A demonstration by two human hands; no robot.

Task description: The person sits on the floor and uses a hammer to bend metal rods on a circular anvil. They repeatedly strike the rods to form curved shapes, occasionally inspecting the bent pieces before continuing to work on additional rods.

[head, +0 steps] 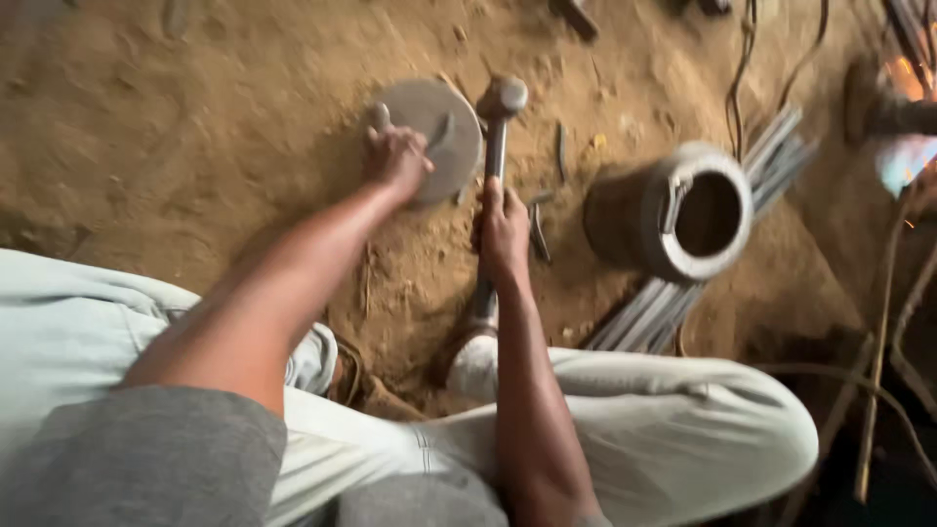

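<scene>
The left hand (395, 156) is pressing down on a round grey metal disc (439, 132) that is lying flat on the sandy ground (195, 127), its fingers curled over the disc's near edge and seemingly closed around a small upright stub there. The right hand (505, 229) is gripping the handle of a hammer (496, 146), fist closed around the middle of the shaft, while the hammer's head is sitting just beside the disc's right edge; whether it is touching the disc is unclear. The person is sitting with legs in pale trousers (683, 420) spread around the work. To the right, a grey metal pot (673, 215) is lying tilted, its open mouth facing the camera, resting on a bundle of thin metal rods (664, 303). Bright sparks (908, 78) are glowing at the far right edge.
</scene>
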